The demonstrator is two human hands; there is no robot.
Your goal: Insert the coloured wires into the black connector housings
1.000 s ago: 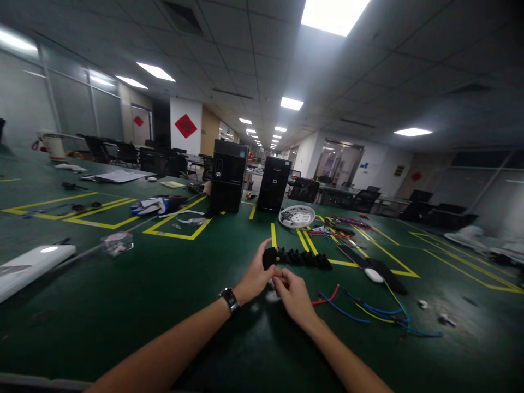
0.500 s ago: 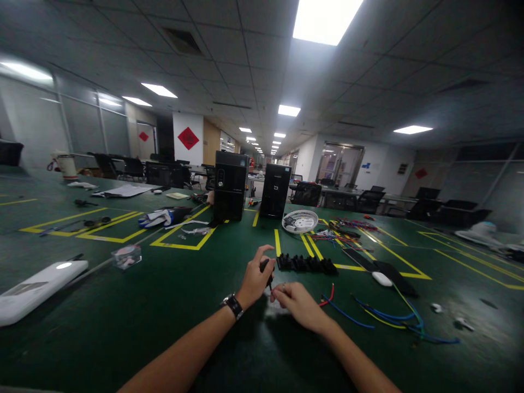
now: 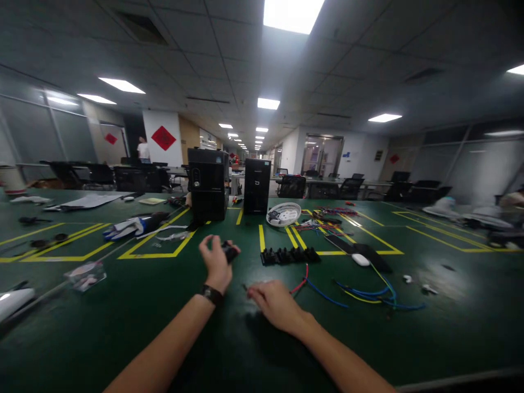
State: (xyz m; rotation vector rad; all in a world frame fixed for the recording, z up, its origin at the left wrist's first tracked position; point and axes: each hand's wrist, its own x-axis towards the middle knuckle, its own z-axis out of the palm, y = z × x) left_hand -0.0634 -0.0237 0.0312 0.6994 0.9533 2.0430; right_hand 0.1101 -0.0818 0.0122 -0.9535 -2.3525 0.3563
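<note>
My left hand is raised a little over the green table, its fingers closed on a small black part; blur hides what kind it is. Lower and to the right, my right hand is in a pinch. A small dark tip pokes out from its fingertips, too small to name. Just beyond it stands a row of black parts. A short red wire and a blue wire lie beside my right hand.
Two black computer towers stand at the back, with a white plastic basket near them. More blue and yellow wires, a white case and a dark phone lie right. A clear bag sits left.
My hands have come apart: the left has drawn away leftward with the black part, while the right stays in a pinch. The whole view has turned to the right.
</note>
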